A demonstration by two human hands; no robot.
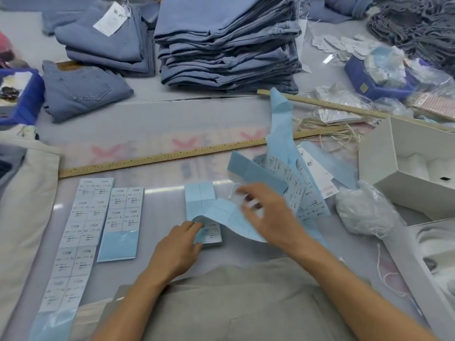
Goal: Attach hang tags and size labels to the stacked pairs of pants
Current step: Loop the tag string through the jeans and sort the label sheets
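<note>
A light-blue backing strip (pixel 200 200) lies in front of me, and its near end curls up towards the right. My left hand (pixel 178 246) pinches that strip at its fold, beside a white size label (pixel 213 232) still stuck on it. My right hand (pixel 267 214) is blurred above the lifted strip; its fingertips pinch a small white piece that looks like a size label, with a thin white string (pixel 234 190) beside it. A tall stack of blue pants (pixel 226 45) stands at the back. A lower pile (pixel 103 48) to its left carries a white hang tag (pixel 110 18).
Two sheets of size labels (pixel 81 232) (pixel 124 215) lie at the left. Loose label strips and hang tags (pixel 302 188) are heaped at the right, near a plastic bag (pixel 362 212) and an open white box (pixel 413 163). A wooden ruler (pixel 160 157) crosses the table. Folded jeans (pixel 81 92) sit beside a blue bin (pixel 22 99).
</note>
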